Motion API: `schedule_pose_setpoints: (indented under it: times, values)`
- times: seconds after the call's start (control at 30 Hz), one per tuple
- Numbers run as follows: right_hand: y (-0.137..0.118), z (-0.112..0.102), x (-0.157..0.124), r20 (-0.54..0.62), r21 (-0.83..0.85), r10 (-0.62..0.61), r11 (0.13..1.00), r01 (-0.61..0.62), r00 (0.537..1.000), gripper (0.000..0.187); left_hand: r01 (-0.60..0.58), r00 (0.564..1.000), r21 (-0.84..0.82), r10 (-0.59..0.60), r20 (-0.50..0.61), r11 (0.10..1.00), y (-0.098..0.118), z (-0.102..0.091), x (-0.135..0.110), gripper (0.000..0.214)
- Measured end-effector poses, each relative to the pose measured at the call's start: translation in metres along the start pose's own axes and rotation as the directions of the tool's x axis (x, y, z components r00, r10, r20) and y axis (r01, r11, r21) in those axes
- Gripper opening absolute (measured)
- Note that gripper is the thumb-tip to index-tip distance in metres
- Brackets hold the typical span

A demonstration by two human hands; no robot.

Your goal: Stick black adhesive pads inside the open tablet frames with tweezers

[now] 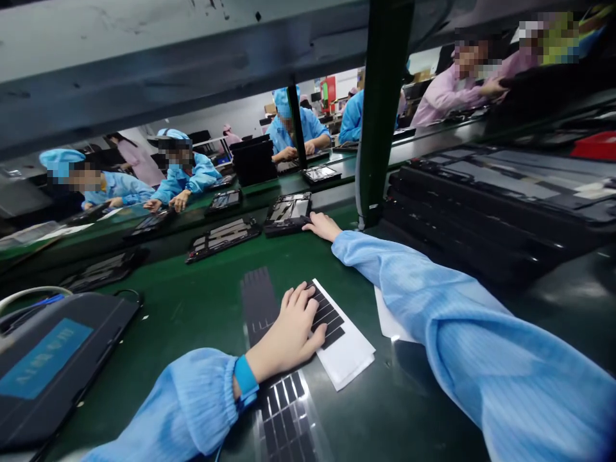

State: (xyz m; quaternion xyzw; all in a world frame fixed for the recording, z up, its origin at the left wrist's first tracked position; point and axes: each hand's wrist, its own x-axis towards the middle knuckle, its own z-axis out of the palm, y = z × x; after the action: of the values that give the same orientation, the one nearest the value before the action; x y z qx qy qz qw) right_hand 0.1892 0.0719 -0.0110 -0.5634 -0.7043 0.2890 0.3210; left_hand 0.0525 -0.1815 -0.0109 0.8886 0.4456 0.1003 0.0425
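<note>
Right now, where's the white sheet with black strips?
The white sheet lies lower centre in head view, on the green belt, under the left hand.

A grey metal shelf and black post stand over a green workbench before a white wall.

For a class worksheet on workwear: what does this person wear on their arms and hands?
The left sleeve and right sleeve are light blue, finely striped cloth. A brighter blue band circles the left wrist. The left hand and right hand are bare.
</note>
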Motion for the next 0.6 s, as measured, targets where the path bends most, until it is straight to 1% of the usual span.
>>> schedule_pose_setpoints:
  times: [0.07, 0.13, 0.27, 0.37, 0.47, 0.53, 0.6]
  values:
    - [-0.006, 0.002, 0.002, -0.029, 0.113, 0.031, 0.993, -0.027, 0.999, 0.036, 0.002, 1.0, -0.003, -0.002, 0.004, 1.0, 0.0, 0.0, 0.0, 0.021]
    - [-0.013, 0.002, 0.005, -0.041, 0.234, 0.096, 0.969, -0.084, 0.995, 0.037, 0.009, 1.0, -0.005, -0.009, 0.006, 1.0, 0.001, 0.0, 0.0, 0.022]
    - [-0.026, 0.007, 0.005, -0.012, 0.425, 0.261, 0.875, -0.231, 0.965, 0.034, -0.011, 1.0, 0.02, 0.01, 0.016, 1.0, 0.003, -0.001, 0.001, 0.023]
    - [-0.036, 0.005, -0.004, 0.005, 0.513, 0.341, 0.806, -0.295, 0.94, 0.033, -0.044, 0.998, 0.055, 0.042, 0.046, 0.998, 0.002, -0.006, 0.003, 0.026]
    - [-0.049, -0.009, -0.016, 0.039, 0.557, 0.376, 0.761, -0.333, 0.926, 0.032, -0.083, 0.99, 0.056, 0.076, 0.116, 0.995, -0.003, -0.017, 0.006, 0.029]
    - [-0.056, -0.026, -0.03, 0.084, 0.558, 0.388, 0.744, -0.366, 0.918, 0.03, -0.097, 0.983, 0.036, 0.09, 0.162, 0.995, -0.007, -0.025, 0.007, 0.032]
    - [-0.059, -0.048, -0.052, 0.14, 0.542, 0.394, 0.737, -0.403, 0.909, 0.024, -0.098, 0.979, 0.002, 0.096, 0.179, 0.995, -0.012, -0.031, 0.007, 0.033]
